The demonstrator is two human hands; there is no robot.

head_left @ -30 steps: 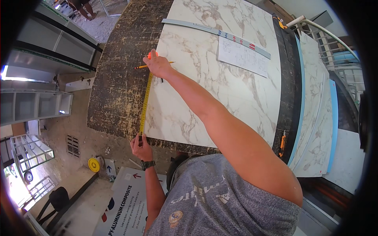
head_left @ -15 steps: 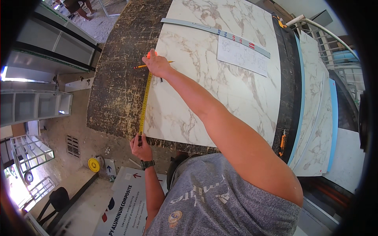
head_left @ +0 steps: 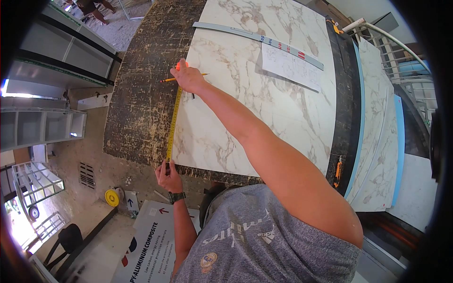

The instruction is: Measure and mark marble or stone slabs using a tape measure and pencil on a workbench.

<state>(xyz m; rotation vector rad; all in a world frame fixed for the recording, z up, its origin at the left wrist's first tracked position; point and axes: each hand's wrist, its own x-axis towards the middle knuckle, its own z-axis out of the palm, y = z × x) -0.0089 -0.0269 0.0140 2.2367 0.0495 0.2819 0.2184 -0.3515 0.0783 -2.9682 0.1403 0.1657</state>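
Note:
A white marble-patterned panel [head_left: 264, 113] lies on a worn dark worktable [head_left: 137, 108]. Along its left edge stretches a yellow tape measure blade [head_left: 173, 126]. At the near corner, the fingers of my left hand [head_left: 169, 177] pinch the tape's end. My right hand [head_left: 190, 79] is farther up the same edge, closed around the orange tape measure case [head_left: 182, 64], which the fingers partly cover. A yellow pencil [head_left: 168, 80] pokes out both sides of that hand, its tip over the panel. A short dark piece, unclear in kind, shows just below the hand.
A long grey ruler [head_left: 226, 29] lies across the panel, overlapping a paper with drawings [head_left: 288, 68]. An orange utility knife [head_left: 338, 173] rests on the dark strip at right. More marble-patterned panels [head_left: 373, 122] stand beyond. Shelf frames [head_left: 45, 125] are at left; a person [head_left: 94, 9] is far off.
Both hands and the tape stay in place. The paper under the ruler has lifted slightly, with a shadow along its edge.

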